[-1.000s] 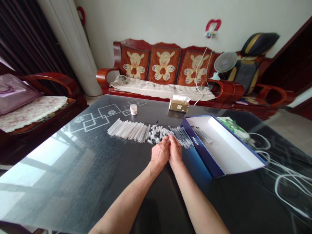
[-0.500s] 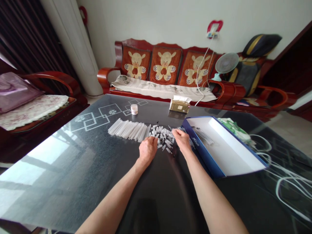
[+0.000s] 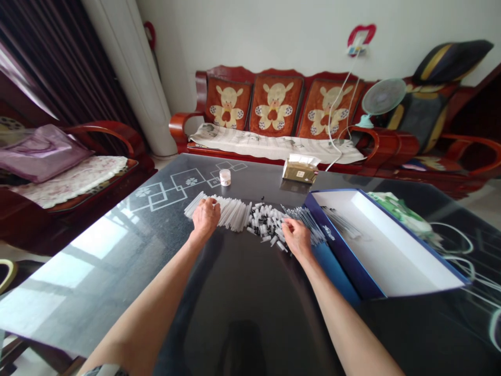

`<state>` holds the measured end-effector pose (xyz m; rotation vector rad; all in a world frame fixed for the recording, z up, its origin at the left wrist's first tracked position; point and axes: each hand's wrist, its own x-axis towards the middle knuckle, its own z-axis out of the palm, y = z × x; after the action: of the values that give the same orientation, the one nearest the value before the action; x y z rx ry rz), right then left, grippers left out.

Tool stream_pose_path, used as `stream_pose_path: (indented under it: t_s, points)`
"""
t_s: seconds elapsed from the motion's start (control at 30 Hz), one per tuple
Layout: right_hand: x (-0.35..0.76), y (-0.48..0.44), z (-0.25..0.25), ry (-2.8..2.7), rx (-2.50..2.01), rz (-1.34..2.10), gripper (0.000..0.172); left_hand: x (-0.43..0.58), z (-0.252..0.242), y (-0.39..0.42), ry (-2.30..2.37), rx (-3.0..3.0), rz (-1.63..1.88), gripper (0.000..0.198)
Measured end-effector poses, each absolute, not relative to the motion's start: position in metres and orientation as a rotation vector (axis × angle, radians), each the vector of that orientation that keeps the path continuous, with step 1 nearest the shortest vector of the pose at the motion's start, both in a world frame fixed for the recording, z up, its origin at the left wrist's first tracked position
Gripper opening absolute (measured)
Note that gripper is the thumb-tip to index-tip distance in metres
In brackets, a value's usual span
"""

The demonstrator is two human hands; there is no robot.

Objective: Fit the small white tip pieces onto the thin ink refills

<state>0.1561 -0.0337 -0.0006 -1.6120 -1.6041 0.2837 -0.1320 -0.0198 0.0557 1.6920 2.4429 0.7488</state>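
While both arms reached across a dark glass-topped counter [image 3: 250, 313], a red wooden sofa [image 3: 274, 107] stood beyond it against the wall. On the counter, an open blue box with a white inside [image 3: 344, 256] lay to the right, just beside a long row of clear plastic tubes [image 3: 235, 215], a heap of small black-and-white caps [image 3: 264, 222] and a fan of thin rods [image 3: 303, 216], which ran side by side. The left hand [image 3: 205, 219] lay on the row's left part, its fingers [image 3: 207, 206] together and pressing down. The right hand [image 3: 297, 240] rested at the rods' near edge, its fingers [image 3: 287, 225] bunched; whether they pinched a rod could not be told.
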Motion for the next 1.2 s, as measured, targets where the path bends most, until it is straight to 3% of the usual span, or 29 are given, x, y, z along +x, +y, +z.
stream_pose_path:
  t_s: [0.47,0.7,0.93,1.2]
  points:
    - [0.166,-0.078,0.003,-1.771,-1.444,0.158,0.025,-0.162,0.040,0.028,2.502,1.622,0.571,0.031]
    - [0.172,-0.091,-0.007,-1.773,-1.435,0.122,0.025,-0.150,0.041,0.010,2.483,1.842,0.774,0.032]
    - [0.173,-0.091,-0.014,-1.688,-1.455,0.079,0.025,-0.077,0.017,-0.045,2.014,2.389,0.971,0.027]
    - [0.175,-0.082,-0.017,-1.659,-1.512,0.057,0.024,-0.011,-0.008,-0.059,1.760,2.529,1.004,0.026]
